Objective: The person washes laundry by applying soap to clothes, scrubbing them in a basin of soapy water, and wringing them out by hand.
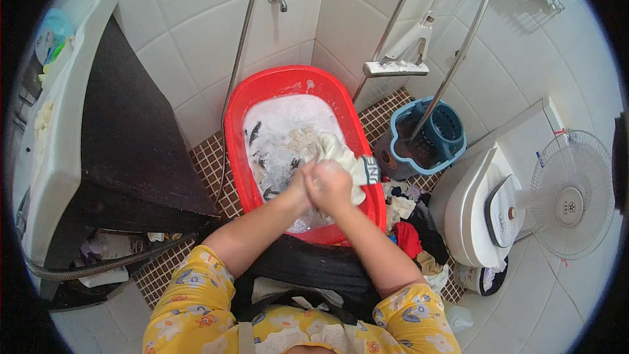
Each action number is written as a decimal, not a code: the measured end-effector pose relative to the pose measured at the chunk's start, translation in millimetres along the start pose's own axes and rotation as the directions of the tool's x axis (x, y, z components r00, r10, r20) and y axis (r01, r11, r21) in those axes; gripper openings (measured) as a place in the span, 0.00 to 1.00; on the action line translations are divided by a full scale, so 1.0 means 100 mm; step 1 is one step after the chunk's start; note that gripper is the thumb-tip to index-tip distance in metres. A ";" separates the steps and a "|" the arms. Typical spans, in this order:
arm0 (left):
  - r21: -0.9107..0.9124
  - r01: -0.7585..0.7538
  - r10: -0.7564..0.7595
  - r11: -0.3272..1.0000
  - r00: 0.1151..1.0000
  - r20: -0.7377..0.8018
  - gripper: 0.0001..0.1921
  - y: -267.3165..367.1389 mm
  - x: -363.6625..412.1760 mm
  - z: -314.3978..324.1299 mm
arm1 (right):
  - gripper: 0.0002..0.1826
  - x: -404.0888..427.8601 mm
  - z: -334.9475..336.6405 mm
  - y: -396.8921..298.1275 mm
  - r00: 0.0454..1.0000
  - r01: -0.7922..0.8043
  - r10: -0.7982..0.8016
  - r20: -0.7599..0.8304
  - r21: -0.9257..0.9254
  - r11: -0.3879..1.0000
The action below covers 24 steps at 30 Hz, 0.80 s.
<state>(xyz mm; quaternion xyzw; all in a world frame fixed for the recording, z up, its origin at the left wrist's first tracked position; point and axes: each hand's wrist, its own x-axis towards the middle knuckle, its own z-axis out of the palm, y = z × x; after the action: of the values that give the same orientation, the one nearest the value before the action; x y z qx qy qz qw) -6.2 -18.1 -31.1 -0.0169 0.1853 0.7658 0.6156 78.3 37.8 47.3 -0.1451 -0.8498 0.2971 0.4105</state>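
Both hands are together over a red plastic tub (245,93) of sudsy water (295,108). My left hand (304,184) and my right hand (333,183) grip one bunched cream-coloured garment (334,151). Its elastic waistband (369,170), dark-striped and bearing letters, hangs over the tub's right rim. Foam and the fists hide part of the cloth. Dark patterned fabric (254,132) shows through the suds at the left, and a beige piece of cloth (300,141) lies in the foam just beyond the hands.
Right of the tub lies a heap of clothes (409,238) on brown mosaic tile. Beyond it are a blue mop bucket (388,157) with a metal pole (454,66), a squeeze mop (395,68), a toilet (467,211) and a fan (570,206). A washbasin cabinet (132,123) and a shower hose (236,59) are leftward.
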 end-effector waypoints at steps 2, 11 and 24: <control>0.009 -0.077 0.078 0.997 0.996 -0.047 0.18 -0.20 0.06 -0.32 | 0.12 -0.06 0.15 -0.05 0.990 0.116 -0.100 0.101 -0.165 0.979; 0.081 0.117 -0.111 0.990 0.990 -0.082 0.24 0.18 -0.20 0.51 | 0.12 -0.11 0.02 -0.04 0.987 0.065 0.002 0.162 -0.406 0.912; 0.000 0.093 -0.091 0.996 0.975 0.202 0.25 0.39 -0.25 0.68 | 0.17 0.33 -0.53 0.13 0.979 -0.186 0.191 0.078 -0.061 0.981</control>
<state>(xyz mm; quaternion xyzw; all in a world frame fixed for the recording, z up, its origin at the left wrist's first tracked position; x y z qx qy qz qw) -23.7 -27.9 48.6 0.0493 0.1174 0.7352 0.6658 99.0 84.3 85.1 -0.2233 -0.8562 0.3178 0.3407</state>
